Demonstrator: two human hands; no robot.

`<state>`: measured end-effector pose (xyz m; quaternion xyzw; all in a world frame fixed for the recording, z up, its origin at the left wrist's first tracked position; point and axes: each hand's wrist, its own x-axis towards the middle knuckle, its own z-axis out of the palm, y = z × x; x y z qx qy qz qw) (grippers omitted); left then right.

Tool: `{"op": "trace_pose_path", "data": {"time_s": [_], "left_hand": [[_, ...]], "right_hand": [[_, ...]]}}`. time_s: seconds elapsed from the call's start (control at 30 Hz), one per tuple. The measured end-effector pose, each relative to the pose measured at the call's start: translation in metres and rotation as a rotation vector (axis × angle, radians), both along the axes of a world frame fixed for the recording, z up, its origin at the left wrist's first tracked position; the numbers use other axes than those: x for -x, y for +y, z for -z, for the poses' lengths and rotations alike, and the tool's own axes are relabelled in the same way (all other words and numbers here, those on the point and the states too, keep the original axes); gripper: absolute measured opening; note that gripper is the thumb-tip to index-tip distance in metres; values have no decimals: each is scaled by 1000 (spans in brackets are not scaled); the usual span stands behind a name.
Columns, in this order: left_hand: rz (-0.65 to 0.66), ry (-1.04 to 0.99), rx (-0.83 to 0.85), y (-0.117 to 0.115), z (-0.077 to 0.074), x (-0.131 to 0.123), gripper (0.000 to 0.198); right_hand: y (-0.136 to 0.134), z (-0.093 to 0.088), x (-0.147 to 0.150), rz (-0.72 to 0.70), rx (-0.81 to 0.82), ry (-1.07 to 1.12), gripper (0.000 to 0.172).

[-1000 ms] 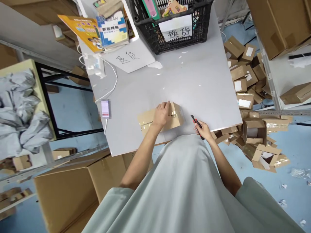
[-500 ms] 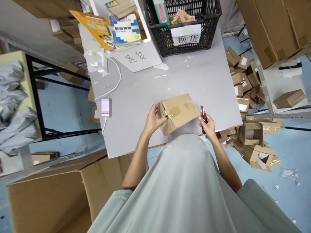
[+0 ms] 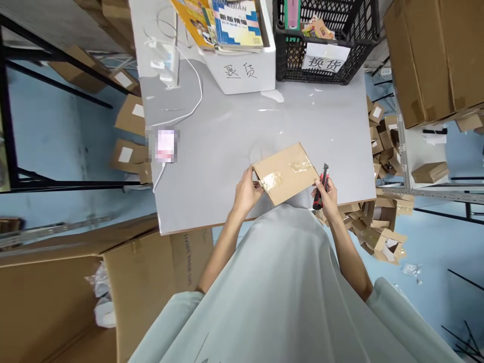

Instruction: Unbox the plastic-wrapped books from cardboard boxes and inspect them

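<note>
Taped cardboard box [image 3: 286, 172] is kept at the near edge of the table [image 3: 227, 151], long axis left-to-right, a bit skewed. Its left end is pinched by the left hand [image 3: 246, 191]; a red box cutter [image 3: 321, 187] is clutched in the right hand [image 3: 328, 194], just beside the right end.

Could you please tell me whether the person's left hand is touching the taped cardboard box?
Touching. The head view shows the left hand gripping the edge of the cardboard box, with no gap between them.
</note>
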<state>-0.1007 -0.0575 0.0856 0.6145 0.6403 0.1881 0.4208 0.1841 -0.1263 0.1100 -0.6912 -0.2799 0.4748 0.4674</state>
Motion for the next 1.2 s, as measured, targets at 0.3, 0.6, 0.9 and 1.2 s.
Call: {"op": "trace_pose_path", "data": {"time_s": [0.3, 0.6, 0.9, 1.2], "left_hand": [[91, -433, -15, 8, 31, 25, 88], [-64, -476, -58, 21, 16, 16, 40], [-37, -530, -72, 23, 22, 20, 43], [-98, -528, -78, 16, 23, 12, 37]], "right_hand": [[-2, -26, 11, -12, 76, -464, 43], [-6, -69, 90, -739, 79, -627, 48], [12, -90, 115, -986, 283, -800, 48], [32, -113, 149, -1126, 556, -1037, 48]]}}
